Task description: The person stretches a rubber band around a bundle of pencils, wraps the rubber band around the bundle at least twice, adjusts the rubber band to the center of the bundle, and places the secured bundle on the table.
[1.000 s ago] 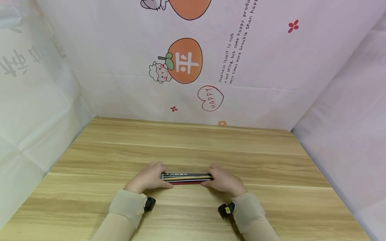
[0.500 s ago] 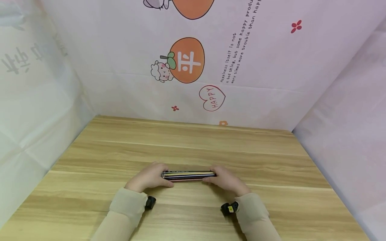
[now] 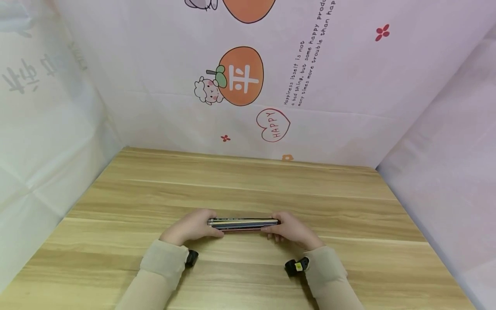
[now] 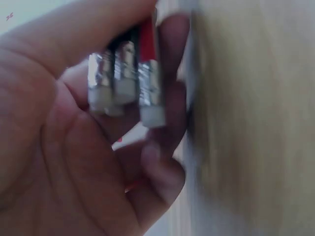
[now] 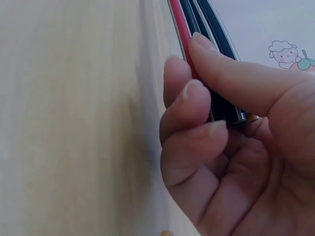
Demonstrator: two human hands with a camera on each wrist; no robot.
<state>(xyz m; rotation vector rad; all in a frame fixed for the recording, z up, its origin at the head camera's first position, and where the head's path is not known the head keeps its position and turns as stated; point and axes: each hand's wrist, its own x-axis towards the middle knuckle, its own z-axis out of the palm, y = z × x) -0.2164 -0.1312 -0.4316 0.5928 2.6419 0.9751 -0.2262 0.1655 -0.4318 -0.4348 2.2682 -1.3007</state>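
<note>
A bundle of several pencils [image 3: 243, 223] lies crosswise between the two hands in the head view, with black, yellow and red barrels. My left hand [image 3: 190, 227] grips its left end between thumb and fingers. White erasers in silver ferrules [image 4: 150, 86] poke out toward the palm in the left wrist view. At the other end my right hand [image 3: 293, 230] holds the bundle, thumb on top and fingers curled beneath. A red pencil [image 5: 180, 22] runs along the bundle's edge in the right wrist view. The bundle appears slightly above the table.
The wood-grain table [image 3: 248, 185] extends around both hands. White printed cloth [image 3: 333, 77] walls it in at the back and both sides. Black cameras [image 3: 191, 258] are strapped at the wrists.
The bundle has shifted slightly away from the person and turned a little, so different barrels face up. My right hand has moved slightly right, and its lower fingers now show under the thumb.
</note>
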